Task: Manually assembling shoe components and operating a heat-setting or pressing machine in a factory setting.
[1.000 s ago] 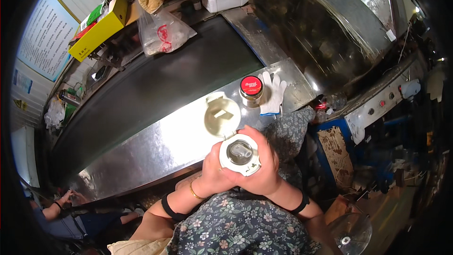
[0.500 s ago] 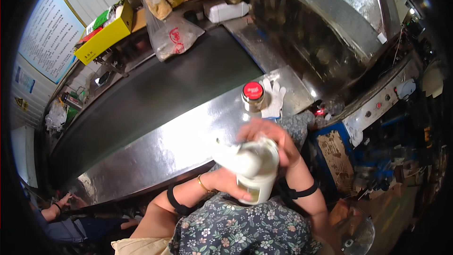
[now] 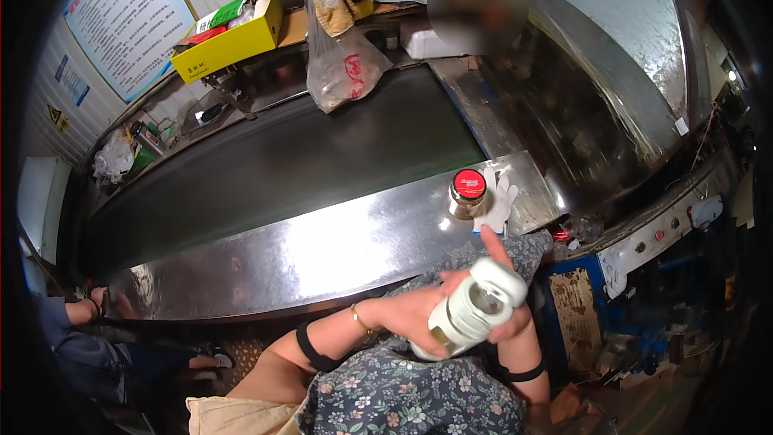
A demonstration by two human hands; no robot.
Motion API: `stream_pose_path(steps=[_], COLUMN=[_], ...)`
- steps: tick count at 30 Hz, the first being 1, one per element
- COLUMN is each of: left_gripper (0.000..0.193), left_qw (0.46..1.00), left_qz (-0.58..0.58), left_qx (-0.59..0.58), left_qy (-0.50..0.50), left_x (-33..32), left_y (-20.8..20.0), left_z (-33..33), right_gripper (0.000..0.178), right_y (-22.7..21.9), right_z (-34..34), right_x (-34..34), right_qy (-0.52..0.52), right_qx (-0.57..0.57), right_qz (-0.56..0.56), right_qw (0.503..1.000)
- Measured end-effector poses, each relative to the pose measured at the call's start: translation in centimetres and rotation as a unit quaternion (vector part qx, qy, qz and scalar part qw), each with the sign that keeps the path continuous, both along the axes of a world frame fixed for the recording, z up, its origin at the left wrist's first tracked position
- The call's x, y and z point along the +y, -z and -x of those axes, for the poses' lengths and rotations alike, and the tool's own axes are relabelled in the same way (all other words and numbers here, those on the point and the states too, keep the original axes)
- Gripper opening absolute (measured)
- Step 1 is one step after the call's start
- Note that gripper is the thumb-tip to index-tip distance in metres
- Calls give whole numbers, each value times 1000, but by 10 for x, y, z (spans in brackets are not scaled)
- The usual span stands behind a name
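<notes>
In front of the person's chest, at the near edge of the shiny stainless-steel bench [image 3: 241, 274], a pale, whitish-green cylindrical bottle [image 3: 460, 324] tilts with its mouth toward the upper right. The left hand [image 3: 415, 316] has its grip wrapped around the bottle's body. The right hand [image 3: 519, 332] touches the neck beside the raised white rounded lid [image 3: 499, 280], one finger stretched out past it; the rest is partly hidden, so how tight that grip is cannot be told. Beyond the hands, a clear jar with a round red lid [image 3: 469, 185] stands on the bench, just beside a white knitted glove [image 3: 503, 203] lying flat. Along the bench's far side runs a wide, dark flat surface [image 3: 282, 169], with a translucent plastic bag [image 3: 348, 72] at its back edge.
</notes>
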State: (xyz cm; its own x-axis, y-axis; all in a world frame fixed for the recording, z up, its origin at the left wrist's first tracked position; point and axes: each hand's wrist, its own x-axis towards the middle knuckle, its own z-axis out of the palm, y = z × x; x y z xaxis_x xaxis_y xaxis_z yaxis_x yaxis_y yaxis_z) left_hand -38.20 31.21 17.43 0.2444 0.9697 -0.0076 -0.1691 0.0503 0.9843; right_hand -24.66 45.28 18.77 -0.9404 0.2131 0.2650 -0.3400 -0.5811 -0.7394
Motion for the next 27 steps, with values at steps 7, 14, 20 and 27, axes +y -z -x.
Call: stream_pose_path(steps=[7,14,20,27], left_gripper=[91,83,71,73], left_qw=[994,910,826,789], left_qz=[-51,-85,-67,-53], left_qx=[56,241,362,444], left_qy=[73,-327,-426,-422], left_x=[8,1,5,-16], left_y=[10,59,106,82], left_z=[9,43,63,86], right_gripper=[136,56,42,46], right_y=[19,83,103,100], right_z=[17,-13,14,34], right_x=[47,160,219,203], right_qy=[41,249,279,271], right_qx=[154,-120,-359,-311], right_qz=[52,265,120,136], right_qw=[986,924,882,901])
